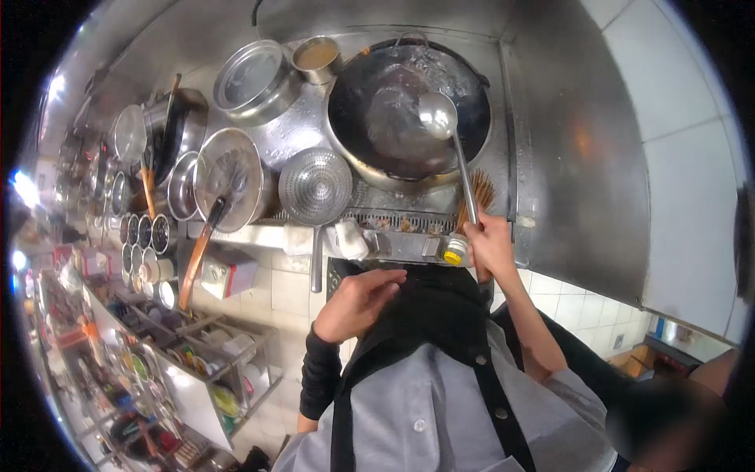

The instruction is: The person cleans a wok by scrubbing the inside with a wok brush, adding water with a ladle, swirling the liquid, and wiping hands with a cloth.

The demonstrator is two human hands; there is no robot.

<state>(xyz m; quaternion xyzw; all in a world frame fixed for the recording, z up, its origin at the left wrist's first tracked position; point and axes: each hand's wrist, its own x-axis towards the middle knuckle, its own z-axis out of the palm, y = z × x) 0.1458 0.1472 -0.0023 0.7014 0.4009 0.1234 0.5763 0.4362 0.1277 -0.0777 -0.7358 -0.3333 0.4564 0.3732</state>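
My right hand (491, 245) is wrapped round the handle of a long metal ladle (464, 169). The ladle's shiny bowl is over the right part of a large dark wok (346, 122), in which liquid looks bubbling or splashing. I cannot tell whether the bowl touches the liquid. My left hand (360, 304) holds nothing; its fingers are loosely stretched in front of the black apron (440, 303). Beside the right hand stand a small jar with a yellow lid (454, 256) and a bristly brush (482, 189), partly hidden by the ladle handle.
Left of the wok lies a perforated skimmer (315, 186), its handle sticking out past the stove edge. A lidded pot (255, 79), a small pot (316, 57) of brownish liquid and a round strainer (228, 177) stand further left. A metal wall (574, 149) bounds the right side.
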